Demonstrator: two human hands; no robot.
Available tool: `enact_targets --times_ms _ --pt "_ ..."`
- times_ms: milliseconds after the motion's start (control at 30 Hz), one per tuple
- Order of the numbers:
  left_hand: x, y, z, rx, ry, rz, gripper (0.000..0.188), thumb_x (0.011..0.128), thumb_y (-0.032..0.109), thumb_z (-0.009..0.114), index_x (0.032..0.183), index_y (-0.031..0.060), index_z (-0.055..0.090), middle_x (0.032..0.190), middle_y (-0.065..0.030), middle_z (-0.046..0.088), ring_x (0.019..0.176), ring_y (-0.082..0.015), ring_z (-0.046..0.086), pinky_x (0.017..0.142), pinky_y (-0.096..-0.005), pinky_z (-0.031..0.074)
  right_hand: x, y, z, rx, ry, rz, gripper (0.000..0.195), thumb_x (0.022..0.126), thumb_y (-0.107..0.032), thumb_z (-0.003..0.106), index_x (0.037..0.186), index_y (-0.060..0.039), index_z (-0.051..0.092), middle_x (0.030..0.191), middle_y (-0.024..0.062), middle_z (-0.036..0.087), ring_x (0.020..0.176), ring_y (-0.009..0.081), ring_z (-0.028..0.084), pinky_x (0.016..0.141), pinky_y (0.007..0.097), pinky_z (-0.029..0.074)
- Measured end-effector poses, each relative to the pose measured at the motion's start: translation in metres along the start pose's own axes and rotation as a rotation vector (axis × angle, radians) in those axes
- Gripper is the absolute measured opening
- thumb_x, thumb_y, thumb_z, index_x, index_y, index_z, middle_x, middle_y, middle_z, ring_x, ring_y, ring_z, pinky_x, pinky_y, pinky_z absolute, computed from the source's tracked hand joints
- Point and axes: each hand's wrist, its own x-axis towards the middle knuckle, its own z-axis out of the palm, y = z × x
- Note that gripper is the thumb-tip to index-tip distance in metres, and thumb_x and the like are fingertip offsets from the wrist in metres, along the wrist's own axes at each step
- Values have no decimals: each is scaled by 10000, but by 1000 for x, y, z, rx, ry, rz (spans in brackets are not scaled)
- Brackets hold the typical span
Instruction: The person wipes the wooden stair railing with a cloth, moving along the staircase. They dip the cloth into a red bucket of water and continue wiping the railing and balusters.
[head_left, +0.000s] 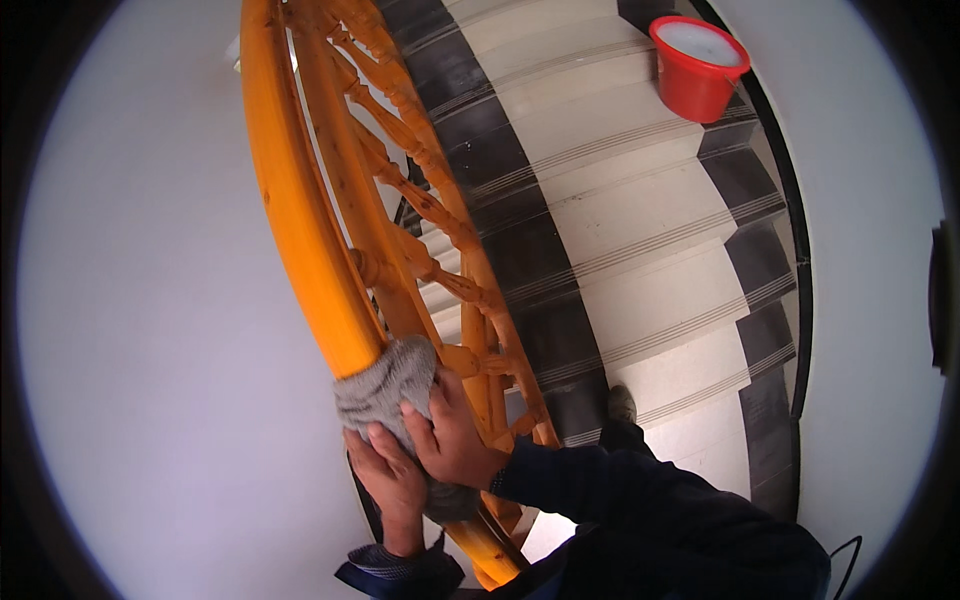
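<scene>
A grey cloth (386, 386) is draped over a varnished wooden handrail (300, 217) and wraps down its sides. My left hand (391, 476) presses the cloth against the rail's left side, fingers pointing up along it. On the rail's right side, my right hand (450, 433) grips the same cloth with bent fingers. The cloth's lower end hangs past my wrists, and the rail shows again below it. Part of the rail beneath the cloth and hands is hidden.
Turned wooden balusters (457, 289) stand right of the handrail. Pale stone steps (645, 199) with black borders climb beyond. A red bucket (694, 90) holding whitish, sudsy liquid stands on a step near the right wall (862, 247). My shoe (622, 405) rests on a lower step.
</scene>
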Motion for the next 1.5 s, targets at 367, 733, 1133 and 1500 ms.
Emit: enact_targets --times_ms 367,733,1133,1500 --pt "-97 25 11 262 -1 219 465 962 238 564 1327 -46 511 1365 -264 467 1210 -471 483 1036 -504 376 -45 1 -70 38 -535 755 402 1012 -241 506 1335 -5 469 1309 212 471 1250 365 484 1038 409 417" --pt "1 80 78 67 -479 73 435 989 158 484 1320 -124 510 1397 -303 489 1277 -452 500 1052 -560 379 -22 81 -14 573 233 383 524 1025 -245 507 1487 -58 343 1393 182 459 1294 308 479 1117 424 387" --pt "5 -108 24 -1039 -381 -661 326 1007 195 557 1266 -4 553 1203 -127 630 1066 -181 619 886 -314 528 26 113 12 -877 -130 -141 611 940 -166 521 1463 57 296 1437 292 351 1335 460 380 1077 512 374" --pt "-7 -157 72 -1092 -569 -636 352 1009 209 559 1292 1 531 1228 -126 620 1084 -190 614 895 -328 529 97 87 5 -524 -291 -300 486 894 -146 550 1322 82 509 1455 234 408 1390 373 356 1144 474 323"
